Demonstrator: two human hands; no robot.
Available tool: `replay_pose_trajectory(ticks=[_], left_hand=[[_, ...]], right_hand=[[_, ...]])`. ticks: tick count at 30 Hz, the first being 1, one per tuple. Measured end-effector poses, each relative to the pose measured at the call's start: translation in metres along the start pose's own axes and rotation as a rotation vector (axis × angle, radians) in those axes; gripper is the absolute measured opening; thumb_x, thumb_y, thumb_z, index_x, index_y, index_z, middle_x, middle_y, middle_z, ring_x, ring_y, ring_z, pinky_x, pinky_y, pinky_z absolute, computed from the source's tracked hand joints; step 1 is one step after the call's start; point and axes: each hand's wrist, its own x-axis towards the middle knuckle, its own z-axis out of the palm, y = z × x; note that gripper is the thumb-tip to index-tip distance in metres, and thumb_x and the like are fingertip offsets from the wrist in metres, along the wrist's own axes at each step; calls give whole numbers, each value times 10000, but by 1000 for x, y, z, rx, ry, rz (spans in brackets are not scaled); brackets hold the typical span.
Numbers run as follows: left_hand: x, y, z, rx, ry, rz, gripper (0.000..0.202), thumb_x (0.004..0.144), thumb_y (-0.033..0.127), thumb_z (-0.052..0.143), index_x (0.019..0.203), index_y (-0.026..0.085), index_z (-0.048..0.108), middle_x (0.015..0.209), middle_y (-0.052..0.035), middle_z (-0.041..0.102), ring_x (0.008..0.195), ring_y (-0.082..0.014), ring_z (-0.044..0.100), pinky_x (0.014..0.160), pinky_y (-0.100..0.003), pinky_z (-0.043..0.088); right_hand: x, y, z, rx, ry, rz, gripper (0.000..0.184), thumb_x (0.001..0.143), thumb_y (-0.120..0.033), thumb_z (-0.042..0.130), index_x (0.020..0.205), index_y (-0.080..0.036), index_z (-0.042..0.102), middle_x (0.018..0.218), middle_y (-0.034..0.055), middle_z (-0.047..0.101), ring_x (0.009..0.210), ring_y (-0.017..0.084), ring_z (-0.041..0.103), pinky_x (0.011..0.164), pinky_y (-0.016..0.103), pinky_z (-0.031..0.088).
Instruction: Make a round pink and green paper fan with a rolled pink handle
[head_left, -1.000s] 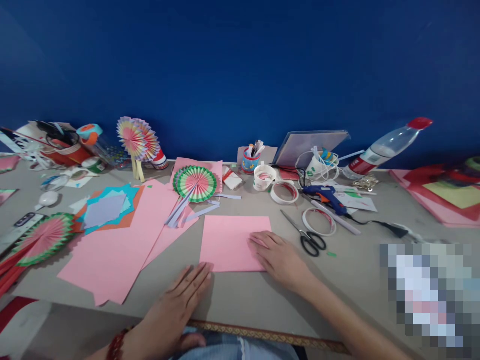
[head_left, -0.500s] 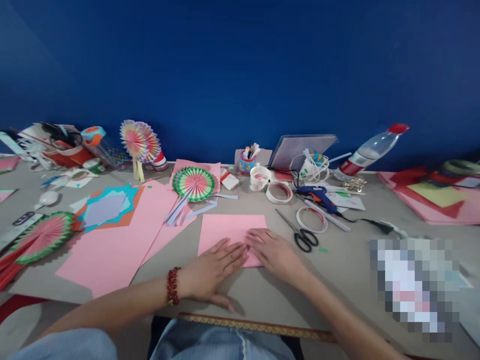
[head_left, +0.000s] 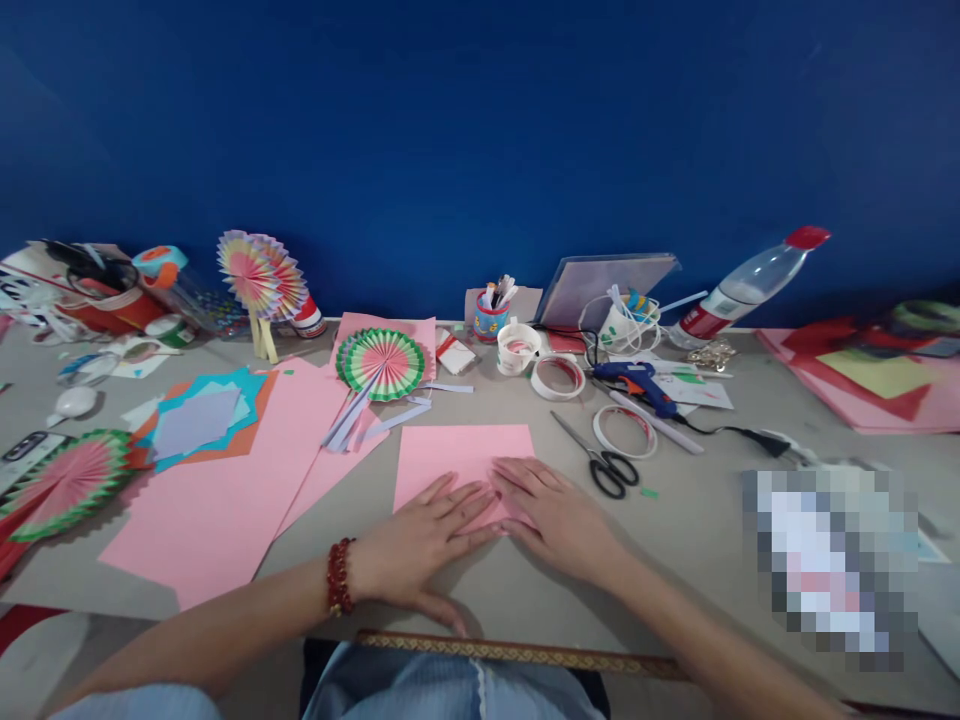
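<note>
A pink paper sheet (head_left: 457, 452) lies flat on the grey table (head_left: 697, 520) in front of me. My left hand (head_left: 424, 545), with a red bead bracelet at the wrist, rests flat on the sheet's near edge, fingers stretched out. My right hand (head_left: 559, 515) lies flat beside it on the sheet's right near corner, fingers spread. The fingertips of the two hands almost meet. Neither hand holds anything.
Black-handled scissors (head_left: 604, 462), tape rings (head_left: 624, 430) and a blue glue gun (head_left: 637, 382) lie right of the sheet. Large pink sheets (head_left: 225, 490) and paper fans (head_left: 379, 365) sit left. A plastic bottle (head_left: 742, 285) lies at the back right.
My left hand came up from the table's near edge and settled flat on the pink sheet next to my right hand. My right hand stayed on the sheet.
</note>
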Motion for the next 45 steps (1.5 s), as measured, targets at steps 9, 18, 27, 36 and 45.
replay_pose_trajectory(ticks=[9, 18, 27, 36, 45], left_hand=[[1, 2, -2, -20, 2, -15, 1018, 790, 775, 552, 1587, 261, 182, 1658, -167, 121, 1520, -375, 144, 1211, -594, 64], [0, 0, 0, -43, 37, 1, 942, 827, 719, 567, 1576, 258, 229, 1657, -153, 135, 1518, -365, 167, 1219, -586, 68], [0, -1, 0, -15, 32, 19, 952, 828, 738, 542, 1579, 249, 220, 1659, -161, 118, 1523, -368, 140, 1217, -588, 57], [-2, 1, 2, 1, 38, -11, 941, 844, 742, 511, 1584, 253, 196, 1651, -144, 174, 1521, -335, 173, 1222, -567, 76], [-67, 10, 1, 72, 31, -188, 981, 858, 782, 404, 1596, 206, 110, 1644, -103, 235, 1523, -304, 170, 1234, -532, 59]], right_hand=[[-7, 5, 0, -18, -60, 10, 586, 987, -444, 518, 1524, -249, 388, 1583, 77, 380, 1452, 260, 351, 1199, 522, 269], [-29, 30, -5, 2, -162, 169, 614, 971, -600, 464, 1520, -335, 388, 1634, 50, 258, 1497, 317, 239, 1191, 573, 229], [-34, 29, -32, 14, -154, 64, 657, 978, -581, 466, 1558, -324, 295, 1636, 57, 253, 1501, 304, 234, 1186, 517, 271], [-44, -13, 8, -194, -47, -141, 862, 939, -615, 511, 1589, -159, 175, 1598, 132, 331, 1440, 303, 348, 1183, 522, 206], [-50, -9, 7, -261, -13, -154, 848, 948, -619, 482, 1583, -140, 191, 1581, 119, 371, 1396, 296, 400, 1168, 525, 210]])
